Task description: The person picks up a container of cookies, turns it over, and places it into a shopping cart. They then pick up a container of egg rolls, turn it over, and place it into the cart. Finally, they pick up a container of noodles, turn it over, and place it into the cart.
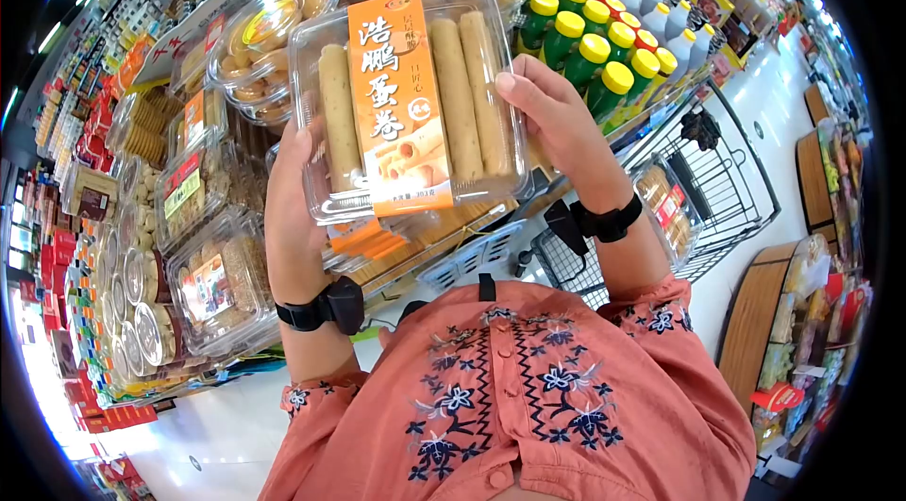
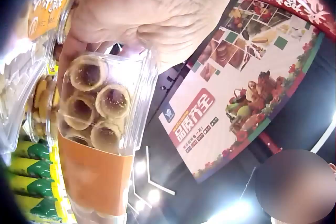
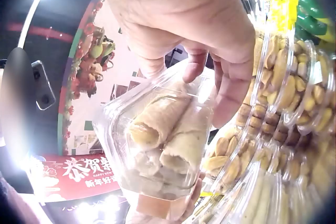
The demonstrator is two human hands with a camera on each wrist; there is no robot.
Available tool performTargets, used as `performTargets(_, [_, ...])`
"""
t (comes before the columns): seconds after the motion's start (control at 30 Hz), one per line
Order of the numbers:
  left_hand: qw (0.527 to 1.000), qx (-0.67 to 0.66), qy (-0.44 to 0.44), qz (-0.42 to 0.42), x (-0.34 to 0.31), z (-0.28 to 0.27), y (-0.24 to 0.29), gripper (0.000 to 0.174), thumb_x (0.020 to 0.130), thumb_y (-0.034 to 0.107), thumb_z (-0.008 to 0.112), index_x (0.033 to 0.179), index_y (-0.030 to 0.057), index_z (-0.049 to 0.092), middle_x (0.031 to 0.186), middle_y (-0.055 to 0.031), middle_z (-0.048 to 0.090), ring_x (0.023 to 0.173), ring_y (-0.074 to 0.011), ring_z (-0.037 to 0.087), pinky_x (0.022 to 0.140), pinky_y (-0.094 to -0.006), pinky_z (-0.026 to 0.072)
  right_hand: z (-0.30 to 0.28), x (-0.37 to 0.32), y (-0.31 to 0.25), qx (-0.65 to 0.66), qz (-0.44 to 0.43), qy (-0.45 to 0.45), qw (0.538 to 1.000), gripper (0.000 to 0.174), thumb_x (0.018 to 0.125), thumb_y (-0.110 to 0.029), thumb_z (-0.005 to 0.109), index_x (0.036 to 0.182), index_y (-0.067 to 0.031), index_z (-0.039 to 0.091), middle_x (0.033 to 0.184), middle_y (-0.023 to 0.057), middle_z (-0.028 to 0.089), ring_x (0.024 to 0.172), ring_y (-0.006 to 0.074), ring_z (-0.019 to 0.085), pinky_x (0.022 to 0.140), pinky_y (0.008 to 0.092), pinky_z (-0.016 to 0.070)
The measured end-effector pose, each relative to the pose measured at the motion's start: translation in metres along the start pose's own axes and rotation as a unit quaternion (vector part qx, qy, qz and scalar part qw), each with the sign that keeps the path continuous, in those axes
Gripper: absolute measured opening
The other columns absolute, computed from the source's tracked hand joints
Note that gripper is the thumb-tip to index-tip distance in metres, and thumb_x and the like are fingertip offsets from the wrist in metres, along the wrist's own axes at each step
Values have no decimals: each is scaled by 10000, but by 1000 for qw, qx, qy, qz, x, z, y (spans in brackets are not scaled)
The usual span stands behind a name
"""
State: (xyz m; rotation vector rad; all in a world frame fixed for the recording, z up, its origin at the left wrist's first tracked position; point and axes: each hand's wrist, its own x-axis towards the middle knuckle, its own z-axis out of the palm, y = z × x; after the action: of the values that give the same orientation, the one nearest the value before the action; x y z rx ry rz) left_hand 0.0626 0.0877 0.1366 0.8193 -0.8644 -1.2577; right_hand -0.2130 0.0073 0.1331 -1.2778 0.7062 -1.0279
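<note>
A clear plastic box of egg rolls (image 1: 464, 95) with an orange label is held up, tilted, in front of the chest in the head view. The left hand (image 1: 294, 199) grips its left side and the right hand (image 1: 557, 114) its right side, thumb on the lid edge. In the left wrist view the left hand (image 2: 142, 14) holds the box end, where hollow roll ends (image 2: 113, 101) show above the orange band. The right wrist view has the right hand (image 3: 189, 19) with its fingers curled round the box (image 3: 163, 145).
Stacked boxes of snacks (image 1: 212, 284) and round tubs (image 1: 264, 29) stand at left and behind. Green bottles with yellow caps (image 1: 585, 58) are beyond the right hand. A shopping cart (image 1: 727, 180) holding a snack box (image 1: 665, 204) stands at right, near a wooden display (image 1: 755, 312).
</note>
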Motion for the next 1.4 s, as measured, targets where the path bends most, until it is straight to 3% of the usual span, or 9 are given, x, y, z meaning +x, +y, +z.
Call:
performTargets(0.37, [1000, -4, 21, 16, -13, -8, 6, 566, 1053, 325, 436, 1513, 14, 325, 1417, -190, 515, 1274, -283, 545, 1069, -415, 445, 19, 10, 10, -19, 11, -9, 1000, 250, 978, -323, 639, 865, -123, 543, 812, -92, 474, 749, 8, 405, 664, 194, 344])
performTargets(0.47, [999, -13, 24, 17, -15, -13, 3, 556, 1050, 321, 439, 1515, 36, 330, 1407, -188, 523, 1276, -276, 543, 1056, -418, 457, 15, 14, 20, -10, 8, -24, 1000, 182, 982, -274, 628, 948, -122, 534, 858, -86, 502, 798, -6, 452, 717, 183, 389])
performTargets(0.57, [999, -19, 19, 21, -19, -11, 0, 546, 1051, 310, 441, 1513, 41, 331, 1406, -184, 525, 1287, -275, 532, 1063, -416, 449, 19, 11, 16, -13, -9, -6, 1000, 196, 976, -270, 639, 954, -112, 524, 860, -83, 498, 787, -6, 432, 704, 179, 371])
performTargets(0.7, [999, 4, 54, 7, -16, -19, -6, 571, 1052, 312, 448, 1510, -4, 321, 1436, -161, 499, 1272, -232, 537, 1050, -376, 463, 28, -1, 1, -65, -51, -10, 997, 262, 973, -317, 651, 956, -101, 505, 871, -75, 497, 789, 7, 431, 702, 177, 369])
performTargets(0.8, [997, -67, 27, -28, -14, -22, -5, 564, 1059, 313, 425, 1498, -28, 324, 1444, -186, 495, 1282, -254, 544, 1059, -399, 467, 42, -17, -10, -50, -70, -39, 996, 307, 981, -351, 641, 984, -86, 485, 889, -55, 495, 799, 24, 449, 712, 182, 383])
performTargets(0.93, [995, -85, 33, -42, -22, -4, 4, 510, 1072, 290, 389, 1467, -30, 371, 1417, -182, 529, 1261, -260, 574, 1061, -401, 474, 52, -37, -19, -12, -79, -72, 994, 253, 977, -259, 648, 1008, -57, 500, 993, 1, 480, 859, 52, 492, 755, 207, 421])
performTargets(1.07, [992, -87, 35, -81, -26, -16, -2, 465, 1074, 276, 357, 1420, -23, 442, 1359, -176, 583, 1202, -268, 614, 1045, -400, 491, 63, -48, -18, -91, -222, -52, 969, 238, 929, -223, 699, 989, -24, 583, 1030, 75, 490, 841, 110, 594, 693, 242, 520])
performTargets(1.27, [994, -59, 14, -93, -35, -11, -1, 502, 1063, 346, 352, 1374, -20, 498, 1286, -187, 626, 1140, -282, 640, 992, -415, 519, 67, -68, -23, -70, -247, -81, 963, 256, 917, -212, 699, 1055, -22, 599, 1046, 84, 490, 845, 137, 630, 722, 258, 541])
performTargets(1.4, [994, -27, 66, -78, -33, -25, -7, 505, 1062, 352, 354, 1366, -21, 505, 1273, -183, 633, 1126, -273, 645, 982, -414, 520, 63, -67, -23, -70, -258, -78, 961, 257, 917, -211, 692, 1070, -27, 598, 1035, 96, 526, 812, 144, 633, 709, 255, 537])
